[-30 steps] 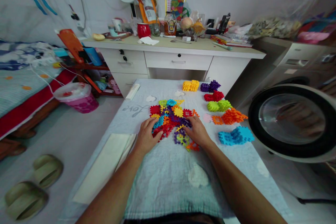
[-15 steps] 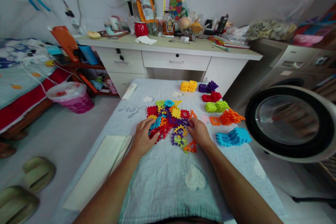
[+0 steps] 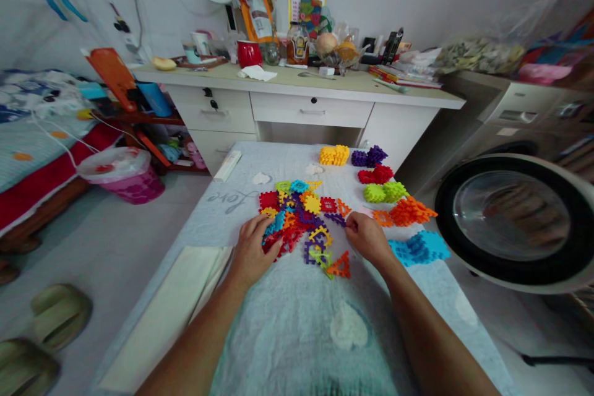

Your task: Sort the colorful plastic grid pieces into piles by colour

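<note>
A mixed pile of coloured interlocking plastic tiles [image 3: 301,219] lies on a pale blue cloth-covered table [image 3: 297,322]. My left hand [image 3: 250,252] rests on the pile's left edge, fingers curled onto red and blue tiles. My right hand [image 3: 368,238] is at the pile's right side, fingers pinched on a purple tile [image 3: 336,219]. An orange triangular tile [image 3: 340,267] lies loose between my hands. Sorted heaps sit to the right: yellow [image 3: 334,154], purple [image 3: 369,156], red [image 3: 375,175], green [image 3: 384,192], orange [image 3: 406,212] and blue [image 3: 420,247].
A cluttered white desk [image 3: 301,93] stands beyond the table. A washing machine with an open round door [image 3: 515,216] is close on the right. A pink bin [image 3: 121,174], a bed [image 3: 32,154] and green slippers [image 3: 41,328] are on the left. A folded white cloth [image 3: 176,297] lies at the table's left edge.
My right hand has drawn back from the pile to the right, pinching a purple tile. The orange triangle is now uncovered. My left hand stays on the pile's left edge.
</note>
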